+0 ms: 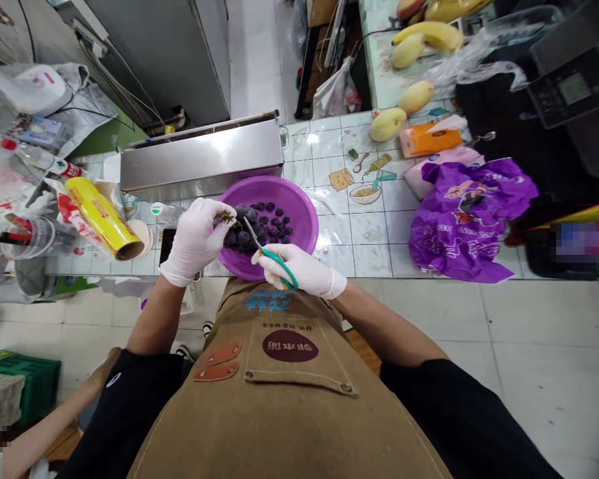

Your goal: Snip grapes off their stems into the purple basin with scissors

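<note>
A purple bowl point(299, 206) stands on the tiled counter in front of me with several dark grapes point(272, 223) in it. My left hand point(194, 243), in a white glove, is closed on a bunch of grapes point(234, 229) held over the bowl's left rim. My right hand point(302, 269), also gloved, grips green-handled scissors point(269, 256). Their blades point up and left into the bunch.
A steel box point(202, 159) lies behind the bowl. A yellow roll of wrap point(102, 216) and plastic cups point(27, 239) sit at the left. At the right lie a purple bag point(466, 213), tissue packs point(429, 140) and mangoes point(387, 123). Another person's arm point(54, 412) shows at lower left.
</note>
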`<move>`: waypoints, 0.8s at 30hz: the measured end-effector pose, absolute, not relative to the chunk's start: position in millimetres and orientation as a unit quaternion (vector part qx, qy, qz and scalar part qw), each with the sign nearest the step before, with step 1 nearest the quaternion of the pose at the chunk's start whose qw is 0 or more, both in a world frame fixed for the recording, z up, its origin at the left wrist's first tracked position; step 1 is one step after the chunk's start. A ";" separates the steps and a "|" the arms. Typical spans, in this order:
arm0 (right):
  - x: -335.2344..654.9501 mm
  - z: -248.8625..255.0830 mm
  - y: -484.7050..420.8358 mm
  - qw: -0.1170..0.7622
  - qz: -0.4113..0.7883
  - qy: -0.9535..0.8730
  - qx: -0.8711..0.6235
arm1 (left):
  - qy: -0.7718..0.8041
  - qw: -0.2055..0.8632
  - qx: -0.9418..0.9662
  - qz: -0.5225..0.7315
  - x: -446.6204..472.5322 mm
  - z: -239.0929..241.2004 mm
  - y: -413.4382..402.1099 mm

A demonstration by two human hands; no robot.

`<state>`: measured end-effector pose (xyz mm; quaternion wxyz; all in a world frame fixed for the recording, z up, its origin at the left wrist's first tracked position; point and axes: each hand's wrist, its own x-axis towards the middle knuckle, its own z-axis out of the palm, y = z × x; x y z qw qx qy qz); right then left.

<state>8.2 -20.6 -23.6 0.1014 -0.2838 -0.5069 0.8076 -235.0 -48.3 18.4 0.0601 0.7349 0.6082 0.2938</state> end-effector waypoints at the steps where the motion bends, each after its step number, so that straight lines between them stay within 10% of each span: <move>1: 13.1 -22.1 -18.7 0.097 0.810 -0.507 -0.279 | 0.608 0.058 0.735 0.296 -235.4 19.0 -48.6; 24: 25.9 25.2 49.9 -0.118 0.474 -0.819 -0.303 | 0.555 0.024 0.768 0.319 -231.1 23.0 -49.2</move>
